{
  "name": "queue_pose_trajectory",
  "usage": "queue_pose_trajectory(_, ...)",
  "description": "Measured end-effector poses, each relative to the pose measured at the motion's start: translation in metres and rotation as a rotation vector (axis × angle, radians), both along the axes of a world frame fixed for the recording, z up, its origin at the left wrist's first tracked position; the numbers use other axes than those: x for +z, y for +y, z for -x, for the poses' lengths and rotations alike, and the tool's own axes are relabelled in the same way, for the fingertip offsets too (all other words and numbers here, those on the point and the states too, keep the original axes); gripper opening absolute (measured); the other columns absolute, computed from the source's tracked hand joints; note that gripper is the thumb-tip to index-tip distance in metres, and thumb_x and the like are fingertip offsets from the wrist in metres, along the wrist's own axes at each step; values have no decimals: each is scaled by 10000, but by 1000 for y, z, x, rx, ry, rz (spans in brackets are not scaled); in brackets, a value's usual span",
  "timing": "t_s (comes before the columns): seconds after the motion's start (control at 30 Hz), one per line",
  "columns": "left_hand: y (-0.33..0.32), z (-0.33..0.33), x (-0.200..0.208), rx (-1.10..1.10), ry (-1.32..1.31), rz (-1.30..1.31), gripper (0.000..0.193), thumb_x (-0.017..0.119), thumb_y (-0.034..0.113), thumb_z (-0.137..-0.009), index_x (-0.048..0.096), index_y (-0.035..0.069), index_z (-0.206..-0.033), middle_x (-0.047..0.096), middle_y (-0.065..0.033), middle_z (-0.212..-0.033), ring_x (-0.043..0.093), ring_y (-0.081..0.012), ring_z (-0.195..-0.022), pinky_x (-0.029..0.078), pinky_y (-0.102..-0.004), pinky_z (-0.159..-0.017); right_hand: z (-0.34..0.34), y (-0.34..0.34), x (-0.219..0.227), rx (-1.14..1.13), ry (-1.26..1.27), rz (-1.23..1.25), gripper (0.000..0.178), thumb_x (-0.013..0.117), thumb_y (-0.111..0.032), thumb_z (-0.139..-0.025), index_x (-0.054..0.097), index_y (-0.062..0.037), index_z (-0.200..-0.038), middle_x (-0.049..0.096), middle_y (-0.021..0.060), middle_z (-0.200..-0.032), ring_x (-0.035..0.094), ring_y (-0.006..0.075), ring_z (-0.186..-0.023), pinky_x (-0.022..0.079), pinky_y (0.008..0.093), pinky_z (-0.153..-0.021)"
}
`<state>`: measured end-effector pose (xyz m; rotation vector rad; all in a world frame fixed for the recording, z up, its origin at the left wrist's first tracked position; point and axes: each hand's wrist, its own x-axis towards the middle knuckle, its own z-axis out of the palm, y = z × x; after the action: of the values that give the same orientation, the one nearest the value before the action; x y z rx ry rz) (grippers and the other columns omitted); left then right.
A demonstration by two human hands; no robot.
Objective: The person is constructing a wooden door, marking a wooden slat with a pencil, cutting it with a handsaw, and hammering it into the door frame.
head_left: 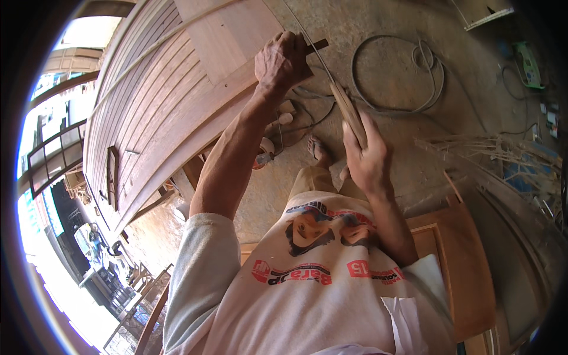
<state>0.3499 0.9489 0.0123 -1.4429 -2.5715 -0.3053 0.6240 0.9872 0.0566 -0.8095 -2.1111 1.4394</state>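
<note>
Up at the corner of a large slatted wooden panel, my left hand [281,64] is closed around a short dark wooden strip [318,46], whose end sticks out to the right. My right hand [368,158] grips the wooden handle of a long thin-bladed tool [344,106], lower and to the right. Its narrow metal blade runs up and leftward, passing close to the strip beside my left hand. The blade is seen nearly edge-on, so its exact kind is unclear. Whether blade and strip touch, I cannot tell.
The slatted wooden panel [160,112] fills the left side. A coiled cable [435,89] lies on the concrete floor beyond my right hand. Wood scraps [503,160] are heaped at right, near a brown wooden piece [473,266]. An orange power tool [260,158] sits below the panel edge.
</note>
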Motion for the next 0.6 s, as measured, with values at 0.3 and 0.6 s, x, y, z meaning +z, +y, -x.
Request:
queue_pose_trajectory(0.3, 7, -7, 6, 9, -14, -40, 312, 786, 235, -734, 629, 106, -970, 650, -107, -963, 698, -363, -964, 596, -506, -717, 48, 23, 2, 51, -46, -83, 412, 710, -35, -985, 626, 41, -1380, 767, 240, -1059, 787, 361, -983, 615, 420, -785)
queue_pose_trajectory(0.6, 5, -12, 18, 68, -105, -107, 161, 704, 243, -854, 638, 103, -900, 636, -127, -874, 703, -384, -841, 587, -499, -701, -30, -8, -14, -30, -19, 56, 401, 709, -111, -1005, 645, -26, -1392, 774, 222, -1085, 790, 346, -972, 622, 388, -772)
